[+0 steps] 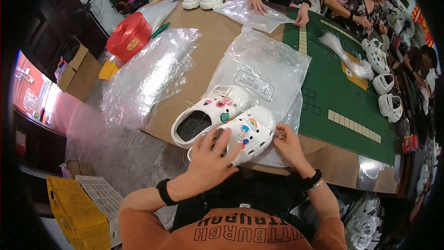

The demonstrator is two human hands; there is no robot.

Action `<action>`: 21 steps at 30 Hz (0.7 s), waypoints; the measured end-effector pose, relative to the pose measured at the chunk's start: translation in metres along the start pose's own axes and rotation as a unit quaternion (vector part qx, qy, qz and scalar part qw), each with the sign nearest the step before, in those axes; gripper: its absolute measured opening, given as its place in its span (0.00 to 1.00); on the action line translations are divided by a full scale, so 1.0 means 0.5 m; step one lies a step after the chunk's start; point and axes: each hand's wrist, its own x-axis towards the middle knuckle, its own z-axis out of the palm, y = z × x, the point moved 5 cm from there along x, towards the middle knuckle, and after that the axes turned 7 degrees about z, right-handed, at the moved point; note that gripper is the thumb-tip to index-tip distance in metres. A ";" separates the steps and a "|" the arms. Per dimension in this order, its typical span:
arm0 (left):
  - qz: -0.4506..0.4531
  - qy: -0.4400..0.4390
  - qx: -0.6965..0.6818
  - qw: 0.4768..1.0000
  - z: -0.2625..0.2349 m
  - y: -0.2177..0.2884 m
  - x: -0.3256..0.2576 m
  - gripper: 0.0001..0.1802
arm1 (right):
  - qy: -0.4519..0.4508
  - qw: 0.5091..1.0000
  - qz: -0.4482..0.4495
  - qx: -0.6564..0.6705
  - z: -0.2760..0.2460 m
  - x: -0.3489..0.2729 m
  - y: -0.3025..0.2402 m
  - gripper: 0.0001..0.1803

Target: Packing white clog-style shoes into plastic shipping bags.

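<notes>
Packing bench: left hand (pixel 210 155) lies flat, fingers spread, on the near white clog (pixel 249 132); right hand (pixel 287 143) pinches shut on the clear bag (pixel 263 76) edge at the clog's 3 o'clock. Pair w/ charms sits atop bag, second clog (pixel 203 115) at 10 o'clock; neither bagged yet, by the look.

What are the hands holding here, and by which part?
Left hand presses on the near white clog at its heel end; right hand pinches something small at its toe side.
</notes>
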 end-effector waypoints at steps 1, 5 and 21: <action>-0.004 0.000 0.002 1.000 0.015 0.008 -0.003 0.45 | 0.007 1.000 -0.013 0.015 -0.002 0.003 0.001 0.19; 0.048 -0.048 0.119 0.991 0.040 0.022 -0.003 0.49 | 0.000 1.000 0.016 0.015 -0.001 0.003 0.006 0.17; -0.034 -0.018 -0.062 0.997 0.037 0.021 0.023 0.31 | 0.013 0.979 -0.198 -0.038 -0.010 0.028 -0.046 0.09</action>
